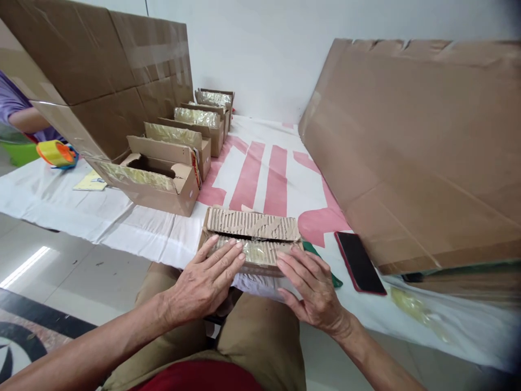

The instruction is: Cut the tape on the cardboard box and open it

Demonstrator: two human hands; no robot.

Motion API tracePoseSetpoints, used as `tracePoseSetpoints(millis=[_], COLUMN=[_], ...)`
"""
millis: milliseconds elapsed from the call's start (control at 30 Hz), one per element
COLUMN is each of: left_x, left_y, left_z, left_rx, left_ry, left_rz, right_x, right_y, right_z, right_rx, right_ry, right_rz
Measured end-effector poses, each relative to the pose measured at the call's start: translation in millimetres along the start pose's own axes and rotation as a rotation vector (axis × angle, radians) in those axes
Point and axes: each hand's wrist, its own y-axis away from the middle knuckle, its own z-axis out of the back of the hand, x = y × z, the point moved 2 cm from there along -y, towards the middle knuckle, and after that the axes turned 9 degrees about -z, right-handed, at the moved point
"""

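Observation:
A small corrugated cardboard box [252, 224] lies at the near edge of the white cloth-covered table [134, 228]. Its near flap carries yellowish tape. My left hand [207, 279] rests flat on the near left part of that flap, fingers spread. My right hand [313, 285] presses flat on the near right part, fingers pointing left and up. Neither hand grips anything.
A row of several open taped boxes [163, 179] runs back along the left. Big cardboard sheets lean at left [101, 70] and right [415, 152]. A dark phone [360, 263] lies right of my box. Another person's arm [24, 119] and a tape dispenser [57, 153] are far left.

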Motion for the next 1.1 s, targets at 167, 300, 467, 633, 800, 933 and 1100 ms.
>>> tracePoseSetpoints(millis=[167, 300, 467, 633, 800, 933, 1100], left_x=[0.4, -7.4, -18.3, -20.2, -20.7, -22.2, 1.2], left_y=[-4.3, -9.5, -9.5, -3.5, 0.4, 0.4, -16.2], left_z=[4.2, 1.8, -11.9, -19.7, -22.3, -13.2, 18.8], left_rx=[-0.014, -0.074, -0.083, -0.119, -0.159, -0.183, -0.204], left_ry=[0.022, 0.03, 0.06, 0.029, 0.039, 0.088, 0.209], left_rz=[0.051, 0.102, 0.125, 0.121, 0.074, 0.078, 0.176], right_x=[-13.3, -23.7, -37.1, -43.6, -54.2, -74.7, -97.9], right_y=[-8.7, -45.5, -92.4, -112.8, -122.5, -130.6, -130.9], right_z=[31.2, 34.8, 13.5, 8.3, 12.3, 0.4, -19.7], right_rx=[-0.096, -0.011, 0.317, 0.495, 0.343, 0.278, 0.294], right_ry=[-0.007, 0.013, 0.073, 0.037, -0.021, -0.247, -0.521], right_rz=[-0.247, -0.25, -0.198, -0.147, -0.324, -0.59, -0.782])
